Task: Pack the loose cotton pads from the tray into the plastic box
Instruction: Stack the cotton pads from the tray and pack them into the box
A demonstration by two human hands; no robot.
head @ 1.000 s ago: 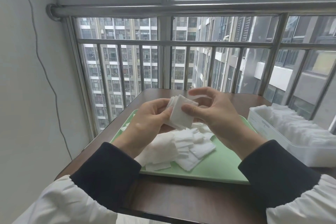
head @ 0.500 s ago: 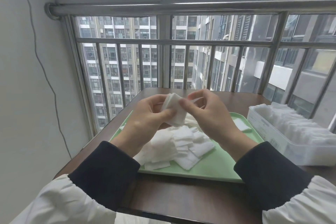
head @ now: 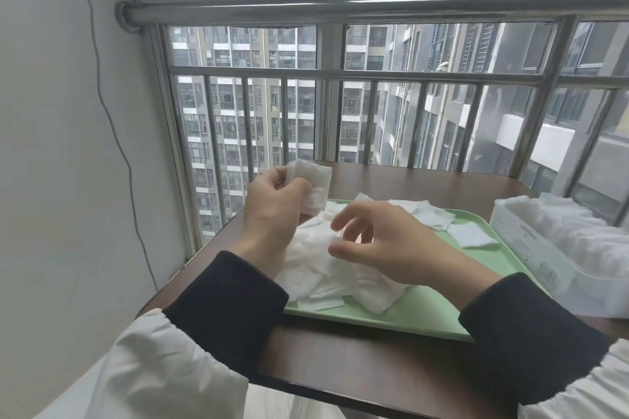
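Observation:
A green tray lies on the brown table and carries a heap of loose white cotton pads, with a few single pads nearer its right side. My left hand is raised over the tray's left part and grips a small stack of pads. Just above the heap hovers my right hand, fingers loosely curled and holding nothing. The clear plastic box, filled with white pads, stands at the tray's right edge.
The brown table stands against a metal window railing at the back and a white wall on the left. A thin cable hangs down that wall.
My right hand has let go of the stack and dropped toward the heap. The left hand alone now holds the stack, a little further left.

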